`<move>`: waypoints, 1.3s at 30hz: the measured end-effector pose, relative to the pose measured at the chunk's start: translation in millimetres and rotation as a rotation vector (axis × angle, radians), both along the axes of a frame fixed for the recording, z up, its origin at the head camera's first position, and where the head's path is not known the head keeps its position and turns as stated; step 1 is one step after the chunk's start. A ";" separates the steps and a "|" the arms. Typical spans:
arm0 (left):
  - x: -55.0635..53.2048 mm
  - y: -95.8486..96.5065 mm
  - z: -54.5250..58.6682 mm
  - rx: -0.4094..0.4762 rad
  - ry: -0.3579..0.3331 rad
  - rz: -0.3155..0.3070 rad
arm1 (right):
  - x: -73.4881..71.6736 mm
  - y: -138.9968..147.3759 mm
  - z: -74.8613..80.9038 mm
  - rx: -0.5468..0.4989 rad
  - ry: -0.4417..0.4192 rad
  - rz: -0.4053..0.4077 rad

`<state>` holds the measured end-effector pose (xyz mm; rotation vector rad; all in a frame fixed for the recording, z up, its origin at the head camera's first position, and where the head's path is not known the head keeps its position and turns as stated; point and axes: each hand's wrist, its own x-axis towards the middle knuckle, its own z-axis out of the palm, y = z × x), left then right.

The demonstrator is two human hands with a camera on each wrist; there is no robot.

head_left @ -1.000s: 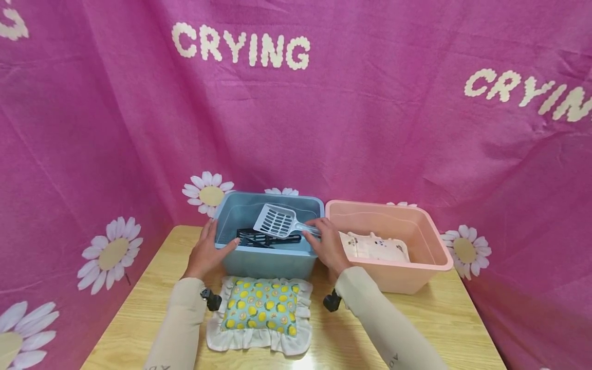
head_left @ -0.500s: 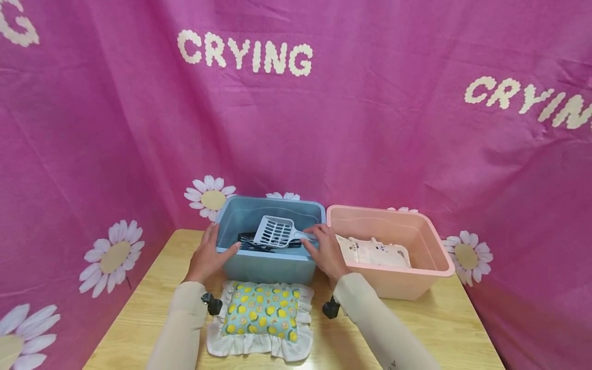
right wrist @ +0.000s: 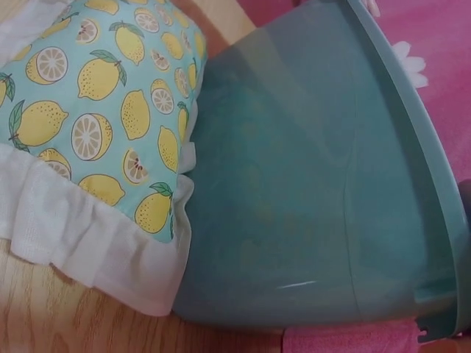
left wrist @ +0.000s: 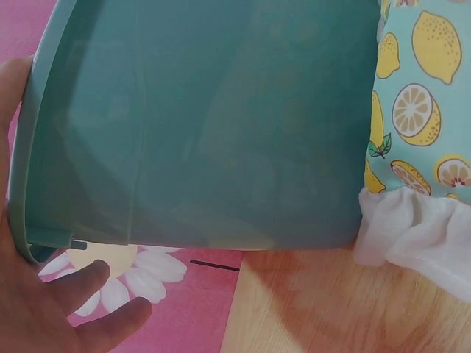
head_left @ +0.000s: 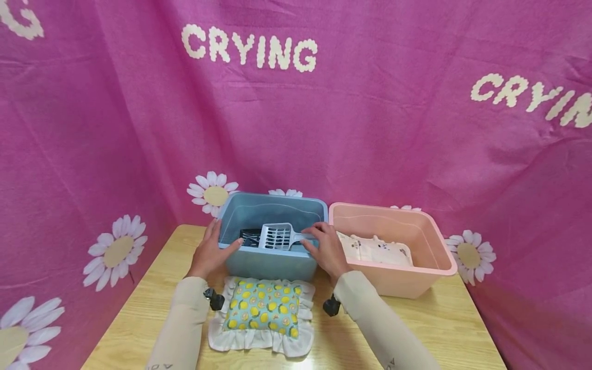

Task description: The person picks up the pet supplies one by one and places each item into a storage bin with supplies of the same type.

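Note:
In the head view my right hand (head_left: 330, 253) holds the handle of a light-blue litter scoop (head_left: 277, 237), whose slotted head is low inside the blue bin (head_left: 273, 265). Beneath and left of it lies a black slotted utensil (head_left: 250, 237), partly covered. My left hand (head_left: 206, 255) rests on the bin's front-left corner, thumb over the front rim and fingers along the side. The left wrist view shows those fingers (left wrist: 110, 323) fairly straight, outside the bin's corner. In the right wrist view the bin's outer wall (right wrist: 280, 198) fills much of the picture; the scoop is hidden there.
A lemon-print pillow (head_left: 263, 308) with white ruffles lies on the wooden table (head_left: 370, 349) in front of the bin. At the right stands a pink bin (head_left: 398, 282) holding a cream cloth item (head_left: 386, 253). Magenta fabric (head_left: 370, 128) hangs behind.
My right hand has lowered the litter scoop deeper into the blue bin, its head now tilted and covering more of the black utensil. My left hand has kept its place on the corner.

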<state>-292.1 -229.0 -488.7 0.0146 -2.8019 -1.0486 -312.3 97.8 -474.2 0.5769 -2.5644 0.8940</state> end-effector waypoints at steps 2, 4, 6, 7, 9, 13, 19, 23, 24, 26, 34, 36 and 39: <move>-0.1 0.6 -0.2 0.003 0.000 0.000 | -1.0 0.4 -0.6 0.026 0.013 0.000; 0.3 0.9 0.4 0.004 0.001 -0.003 | -1.8 0.6 -0.9 0.041 0.017 0.004; 1.2 1.1 1.5 0.004 0.000 -0.005 | -2.3 0.9 -0.6 0.048 0.011 0.013; 1.7 1.3 2.1 0.004 -0.001 -0.006 | -2.4 1.0 -0.3 0.049 0.005 0.016; 2.1 1.6 3.0 0.004 -0.006 -0.011 | -2.5 1.5 0.5 0.048 -0.010 0.017; 0.5 2.5 4.7 0.006 -0.006 -0.015 | -3.8 2.5 3.7 0.042 -0.030 0.009; -1.9 2.5 8.0 0.012 0.018 -0.017 | -6.5 1.8 9.9 0.049 -0.027 0.009; -2.1 2.3 9.2 0.018 0.020 -0.013 | -6.5 1.3 11.3 0.052 -0.033 0.012; -2.3 2.2 9.1 0.013 0.019 -0.016 | -6.1 1.4 11.3 0.051 -0.033 0.011; -2.5 2.3 8.6 0.015 0.018 -0.016 | -5.8 1.4 10.5 0.047 -0.031 0.012; 0.8 1.6 4.2 0.014 -0.005 -0.013 | -2.4 1.4 2.0 0.048 -0.036 0.014; 2.1 1.5 3.4 0.012 -0.007 -0.015 | -1.2 1.0 0.6 0.046 -0.034 0.009; 4.3 0.8 2.6 0.014 -0.010 -0.009 | 0.0 -0.1 -0.7 0.049 -0.044 0.003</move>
